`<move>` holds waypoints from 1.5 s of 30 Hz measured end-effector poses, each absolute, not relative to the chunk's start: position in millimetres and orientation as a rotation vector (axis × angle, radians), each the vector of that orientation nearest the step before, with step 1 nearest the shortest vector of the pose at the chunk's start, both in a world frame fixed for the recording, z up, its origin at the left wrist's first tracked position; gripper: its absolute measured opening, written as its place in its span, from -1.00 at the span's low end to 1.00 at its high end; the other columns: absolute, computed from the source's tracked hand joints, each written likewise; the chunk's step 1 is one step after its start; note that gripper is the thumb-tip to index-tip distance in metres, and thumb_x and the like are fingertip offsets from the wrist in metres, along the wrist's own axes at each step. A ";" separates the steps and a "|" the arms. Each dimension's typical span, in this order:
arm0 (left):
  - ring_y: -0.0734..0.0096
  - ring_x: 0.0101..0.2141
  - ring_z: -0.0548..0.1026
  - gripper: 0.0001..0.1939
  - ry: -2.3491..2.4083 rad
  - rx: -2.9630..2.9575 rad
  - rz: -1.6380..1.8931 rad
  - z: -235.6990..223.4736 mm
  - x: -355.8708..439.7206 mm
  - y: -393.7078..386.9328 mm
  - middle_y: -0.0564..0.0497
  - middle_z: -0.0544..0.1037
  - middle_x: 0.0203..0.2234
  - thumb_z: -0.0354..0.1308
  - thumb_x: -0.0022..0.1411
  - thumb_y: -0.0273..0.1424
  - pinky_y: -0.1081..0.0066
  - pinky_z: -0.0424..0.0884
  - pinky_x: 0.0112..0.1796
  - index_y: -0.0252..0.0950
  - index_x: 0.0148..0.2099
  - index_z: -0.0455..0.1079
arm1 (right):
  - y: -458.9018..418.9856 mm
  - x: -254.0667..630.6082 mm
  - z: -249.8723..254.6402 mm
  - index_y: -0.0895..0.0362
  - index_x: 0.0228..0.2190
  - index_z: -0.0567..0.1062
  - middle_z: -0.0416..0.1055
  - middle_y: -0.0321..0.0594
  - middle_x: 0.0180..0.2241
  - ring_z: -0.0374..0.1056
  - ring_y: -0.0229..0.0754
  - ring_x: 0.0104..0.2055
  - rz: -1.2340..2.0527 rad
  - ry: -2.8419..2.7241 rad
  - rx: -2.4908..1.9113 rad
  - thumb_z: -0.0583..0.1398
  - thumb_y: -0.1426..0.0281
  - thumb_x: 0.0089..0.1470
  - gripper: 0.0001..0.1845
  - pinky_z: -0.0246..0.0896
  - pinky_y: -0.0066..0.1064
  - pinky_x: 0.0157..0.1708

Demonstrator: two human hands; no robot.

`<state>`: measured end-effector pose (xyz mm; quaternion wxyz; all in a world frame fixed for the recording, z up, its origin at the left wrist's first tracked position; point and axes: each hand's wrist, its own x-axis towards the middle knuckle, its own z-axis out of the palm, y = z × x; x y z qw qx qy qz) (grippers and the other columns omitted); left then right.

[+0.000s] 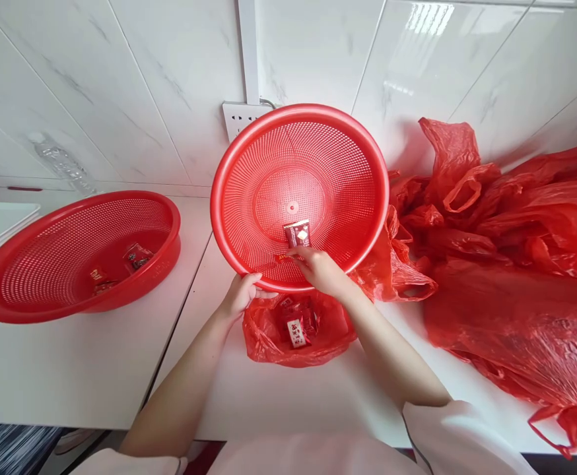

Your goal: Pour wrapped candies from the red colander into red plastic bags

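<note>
A red perforated plastic basket (pixel 348 165) is tilted toward me, with my left hand (pixel 243 293) gripping its lower left rim. My right hand (pixel 318 269) reaches over the front rim into it, fingers closed at the lower edge of a dark red snack packet (pixel 297 232). Part of that packet is hidden behind the fingers. A small red-orange wrapper (pixel 282 258) shows beside the fingertips. Directly below the basket's rim, an opened red plastic bag (pixel 269 349) sits on the white table, holding several red packets (pixel 297 333), one with a white label.
Another red basket (pixel 167 264) with a few packets stands at the left. A heap of red plastic bags (pixel 516 290) covers the right side. Behind are a clear bottle (pixel 63 165), a power strip (pixel 236 119) and the tiled wall. A seam runs across the white table (pixel 120 369).
</note>
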<state>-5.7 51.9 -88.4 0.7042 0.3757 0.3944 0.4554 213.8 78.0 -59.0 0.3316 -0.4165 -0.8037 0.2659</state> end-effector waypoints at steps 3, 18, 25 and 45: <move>-0.14 -0.02 0.49 -0.51 0.869 0.838 0.981 -90.5 -2.3 48.3 -0.33 0.52 -0.05 0.16 0.17 -0.33 -0.04 0.53 -0.15 -0.46 0.11 0.30 | 83.2 207.5 -76.0 0.19 0.03 0.41 0.42 0.01 0.01 0.33 -0.07 0.07 0.609 -2.240 -1.104 0.06 0.55 0.17 -0.61 0.21 -0.22 0.07; -0.10 -0.12 0.54 -0.59 0.913 0.894 1.121 -84.8 -12.2 55.3 -0.27 0.55 -0.08 0.17 0.13 -0.30 -0.01 0.56 -0.25 -0.45 -0.02 0.39 | 92.6 220.7 -68.4 0.17 -0.26 0.55 0.53 -0.22 -0.28 0.45 -0.28 -0.27 1.644 -1.269 -0.938 0.37 0.35 -0.13 -0.68 0.42 -0.32 -0.15; -0.08 -0.10 0.54 -0.62 0.901 0.892 1.121 -84.6 -13.7 57.2 -0.28 0.55 -0.08 0.11 0.17 -0.27 0.05 0.56 -0.21 -0.46 -0.07 0.44 | 77.9 233.5 -42.8 0.15 -0.13 0.56 0.55 -0.20 -0.28 0.47 -0.23 -0.26 1.590 -1.834 -0.843 0.25 0.33 0.08 -0.70 0.39 -0.34 -0.19; -0.12 0.00 0.47 -0.56 0.888 0.998 0.942 -91.4 3.0 41.3 -0.24 0.53 -0.02 0.15 0.22 -0.26 -0.01 0.56 -0.15 -0.41 0.07 0.40 | 92.5 234.4 -64.3 0.20 -0.07 0.29 0.46 0.04 -0.22 0.42 0.09 -0.18 0.327 -1.888 -1.935 0.26 0.26 0.04 -0.52 0.27 -0.14 -0.19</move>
